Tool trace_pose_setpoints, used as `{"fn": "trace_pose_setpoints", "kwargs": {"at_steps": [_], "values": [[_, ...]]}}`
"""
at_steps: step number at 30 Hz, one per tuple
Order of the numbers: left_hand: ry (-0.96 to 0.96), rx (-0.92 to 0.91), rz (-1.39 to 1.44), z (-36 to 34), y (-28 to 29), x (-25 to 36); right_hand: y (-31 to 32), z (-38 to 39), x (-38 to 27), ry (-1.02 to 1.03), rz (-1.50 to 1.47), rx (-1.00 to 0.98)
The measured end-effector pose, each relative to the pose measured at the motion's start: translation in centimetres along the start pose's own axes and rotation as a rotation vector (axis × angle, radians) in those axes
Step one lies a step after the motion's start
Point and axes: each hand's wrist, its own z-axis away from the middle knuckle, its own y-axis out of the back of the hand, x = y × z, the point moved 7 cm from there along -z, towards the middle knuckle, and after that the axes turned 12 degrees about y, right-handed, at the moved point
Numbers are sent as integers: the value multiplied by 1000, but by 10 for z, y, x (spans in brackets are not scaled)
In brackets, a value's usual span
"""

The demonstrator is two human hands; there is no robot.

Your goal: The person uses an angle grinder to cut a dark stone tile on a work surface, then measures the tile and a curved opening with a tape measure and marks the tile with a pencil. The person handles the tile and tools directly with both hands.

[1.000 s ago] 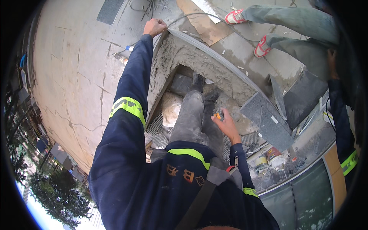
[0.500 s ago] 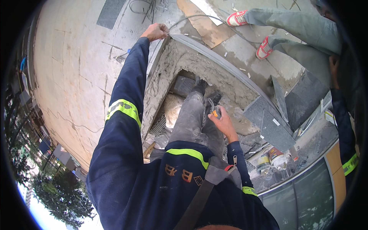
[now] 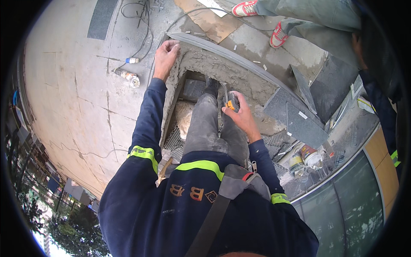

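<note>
My right hand (image 3: 244, 120) is closed around a tape measure (image 3: 231, 103), dark with an orange patch, held above my legs. A thin metallic strip sticks up from its far end. Over the far left corner of the wet mortar bed (image 3: 222, 64), my left hand (image 3: 165, 59) has thumb and fingertips pinched together; anything between them is too small to make out. A long grey stone edging (image 3: 248, 61) borders the far side of the mortar, its left end just beyond my left hand. I stand in a rectangular opening inside the mortar.
Grey slabs (image 3: 306, 126) lean at the right, near soiled buckets (image 3: 311, 157). A corded tool (image 3: 130, 78) lies on the paving at left. Black grid mats (image 3: 174, 144) and a pale sack (image 3: 183, 119) lie beside my legs. Another person's shoes (image 3: 278, 37) stand beyond the edging.
My left hand has drawn back toward me from the edging's corner. My right hand has lifted the tape measure slightly away from my body. The view has shifted, showing the corded tool fully.
</note>
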Motion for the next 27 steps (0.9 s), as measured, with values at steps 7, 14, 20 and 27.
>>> {"fn": "trace_pose_setpoints", "kwargs": {"at_steps": [7, 14, 20, 27], "values": [[301, -672, 250, 188, -133, 4, 27, 12, -50, 97, 98, 90], [380, -708, 241, 247, -186, -35, 51, 79, -1, 62, 0, 127], [309, -648, 140, 326, -210, -51, 41, 157, 48, -325, -907, 43], [354, -657, -19, 373, -232, -102, 57, 210, 72, -263, -286, 161]]}}
